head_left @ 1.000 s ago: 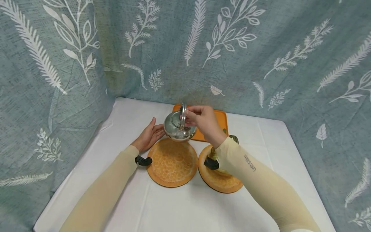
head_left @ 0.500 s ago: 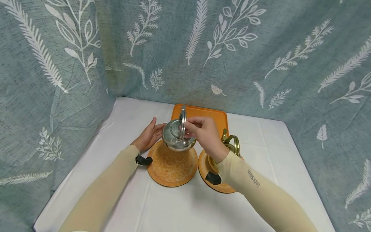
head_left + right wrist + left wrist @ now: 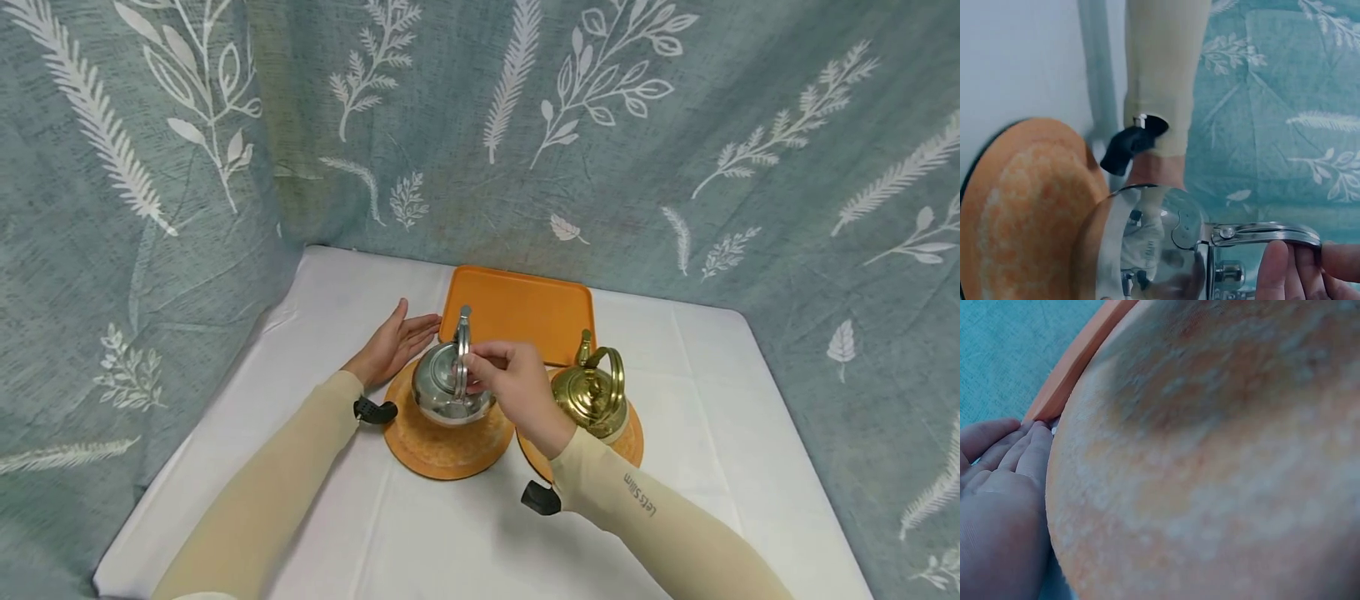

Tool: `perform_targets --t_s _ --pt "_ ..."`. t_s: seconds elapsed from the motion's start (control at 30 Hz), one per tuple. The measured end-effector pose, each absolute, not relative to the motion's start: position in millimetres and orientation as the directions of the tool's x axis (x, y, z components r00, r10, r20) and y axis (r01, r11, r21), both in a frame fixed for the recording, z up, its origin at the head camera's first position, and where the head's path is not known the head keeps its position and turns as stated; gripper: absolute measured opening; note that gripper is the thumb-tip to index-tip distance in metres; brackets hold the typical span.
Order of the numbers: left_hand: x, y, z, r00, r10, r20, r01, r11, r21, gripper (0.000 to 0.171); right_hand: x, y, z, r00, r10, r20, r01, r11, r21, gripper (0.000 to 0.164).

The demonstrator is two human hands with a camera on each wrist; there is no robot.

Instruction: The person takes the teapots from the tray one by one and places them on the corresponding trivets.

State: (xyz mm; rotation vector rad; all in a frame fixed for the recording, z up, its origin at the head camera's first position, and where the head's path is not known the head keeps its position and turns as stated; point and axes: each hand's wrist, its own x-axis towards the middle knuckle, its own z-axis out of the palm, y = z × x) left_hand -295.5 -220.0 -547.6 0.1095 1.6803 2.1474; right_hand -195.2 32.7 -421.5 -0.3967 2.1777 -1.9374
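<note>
My right hand (image 3: 517,392) grips the arched handle of a shiny silver kettle (image 3: 435,392). Seen from the head, the kettle sits over the back part of the left round orange-brown placemat (image 3: 450,460); whether its base touches the mat I cannot tell. In the right wrist view, fingers and thumb close round the kettle handle (image 3: 1266,234). My left hand (image 3: 393,346) lies at the mat's left edge with straight fingers, apart from the kettle. In the left wrist view, its fingertips reach the tray's rim (image 3: 1079,362), beside the mat's edge.
A brass kettle (image 3: 585,396) stands on the second round placemat (image 3: 634,437), just right of my right hand. Behind the mats lies an orange rectangular tray (image 3: 517,317). White cloth (image 3: 420,542) covers the table, and a leaf-patterned teal curtain (image 3: 450,167) hangs at the back and sides.
My right hand has brought the silver kettle from over the tray's front left toward me, over the left placemat, and lower. The brass kettle has come into fuller view. My left hand stays nearly still.
</note>
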Motion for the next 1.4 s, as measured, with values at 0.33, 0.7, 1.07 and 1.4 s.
perform_targets --t_s 0.33,0.7,1.07,1.4 --pt "-292.1 -217.9 -544.6 -0.918 0.35 -0.185 -0.259 -0.176 0.95 0.096 -190.6 30.2 -433.9 -0.944 -0.33 -0.002 -0.033 0.102 -0.994 0.022" --pt "-293.0 -216.7 -546.1 -0.919 0.351 -0.177 -0.249 -0.17 0.954 0.1 -187.5 27.7 -447.5 -0.944 -0.33 -0.024 0.007 0.054 -0.999 0.021" --pt "-292.7 -215.9 -545.4 -0.918 0.351 -0.184 -0.256 -0.17 0.952 0.103 -180.3 27.3 -447.7 -0.942 -0.333 -0.042 0.026 0.05 -0.998 0.022" --pt "-293.1 -218.3 -547.0 -0.917 0.354 -0.183 -0.256 -0.171 0.951 0.1 -179.4 25.7 -449.4 -0.946 -0.323 -0.026 -0.007 0.102 -0.995 0.024"
